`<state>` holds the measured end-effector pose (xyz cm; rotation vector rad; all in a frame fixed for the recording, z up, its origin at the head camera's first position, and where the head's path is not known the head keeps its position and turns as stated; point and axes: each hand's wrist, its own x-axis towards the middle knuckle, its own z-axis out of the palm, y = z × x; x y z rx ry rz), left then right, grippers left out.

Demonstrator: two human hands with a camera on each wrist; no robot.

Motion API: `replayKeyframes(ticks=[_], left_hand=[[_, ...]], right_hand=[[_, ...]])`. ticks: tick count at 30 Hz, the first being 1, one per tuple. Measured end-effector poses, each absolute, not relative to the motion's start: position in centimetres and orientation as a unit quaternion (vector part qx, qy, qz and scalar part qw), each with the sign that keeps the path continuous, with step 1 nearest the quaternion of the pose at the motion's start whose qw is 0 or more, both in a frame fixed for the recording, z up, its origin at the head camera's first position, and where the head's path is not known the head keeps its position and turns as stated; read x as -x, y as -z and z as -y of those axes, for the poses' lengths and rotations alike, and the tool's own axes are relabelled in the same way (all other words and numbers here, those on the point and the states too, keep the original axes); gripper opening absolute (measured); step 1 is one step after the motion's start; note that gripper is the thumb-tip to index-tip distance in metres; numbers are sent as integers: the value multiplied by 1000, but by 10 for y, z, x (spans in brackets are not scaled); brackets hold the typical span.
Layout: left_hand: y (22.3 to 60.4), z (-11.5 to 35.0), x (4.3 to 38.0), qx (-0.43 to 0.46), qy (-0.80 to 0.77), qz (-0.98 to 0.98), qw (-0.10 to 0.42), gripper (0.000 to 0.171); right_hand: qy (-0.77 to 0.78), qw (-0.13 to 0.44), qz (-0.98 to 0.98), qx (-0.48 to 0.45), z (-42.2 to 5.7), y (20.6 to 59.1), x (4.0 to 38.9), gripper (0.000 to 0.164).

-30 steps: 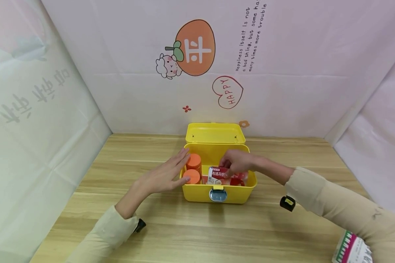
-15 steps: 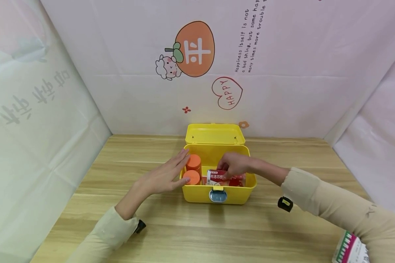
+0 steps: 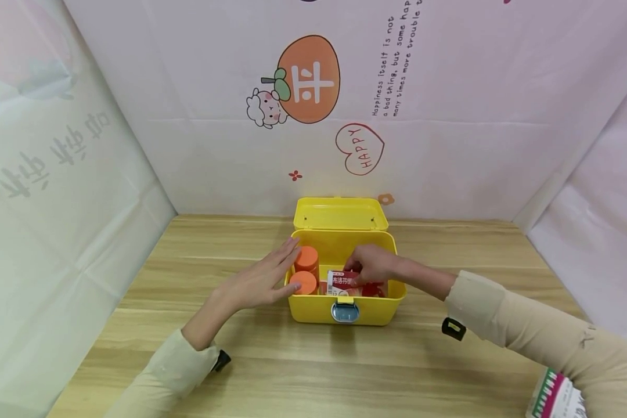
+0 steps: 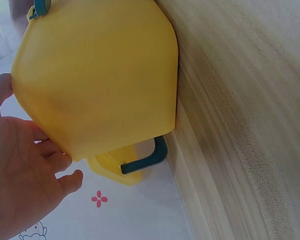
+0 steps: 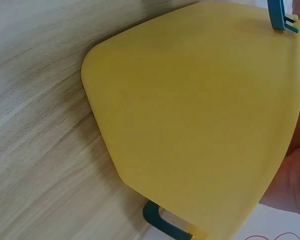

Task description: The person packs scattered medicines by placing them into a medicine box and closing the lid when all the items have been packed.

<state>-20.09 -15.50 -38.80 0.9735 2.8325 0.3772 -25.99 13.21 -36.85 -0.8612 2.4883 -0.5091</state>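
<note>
A yellow storage box (image 3: pixel 373 312) stands on the table with its lid (image 3: pixel 341 213) raised at the back. Inside, at the left, are two orange-capped bottles (image 3: pixel 304 283). My right hand (image 3: pixel 373 265) reaches in from the right and pinches a red and white medicine box (image 3: pixel 338 281) low inside. Behind it lies red packaging (image 3: pixel 374 289), partly hidden by the hand. My left hand (image 3: pixel 258 281) rests at the left rim with fingers extended, its thumb by the front cap. In the left wrist view, its fingertips touch the rim of the yellow box (image 4: pixel 100 75).
At the lower right, a white, green and magenta carton (image 3: pixel 556 396) is partly covered by the right sleeve (image 3: pixel 533 325). A printed white backdrop (image 3: pixel 449 168) rises behind the wooden table (image 3: pixel 313 371). A dark green handle (image 4: pixel 147 160) hangs behind the box.
My right hand has lowered the medicine box slightly, deeper into the yellow box. The left hand stays at the left rim.
</note>
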Motion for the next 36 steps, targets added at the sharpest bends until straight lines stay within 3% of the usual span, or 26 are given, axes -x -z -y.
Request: replayKeyframes(ticks=[6, 19, 36], left_hand=[[388, 155, 201, -322, -121, -937, 60, 82], [388, 155, 201, -316, -122, -939, 64, 83], [384, 151, 197, -315, -119, -939, 67, 82]], right_hand=[[172, 198, -907, 329, -132, 371, 258, 18], [178, 210, -907, 320, -132, 373, 258, 13], [261, 189, -896, 306, -170, 331, 232, 29]])
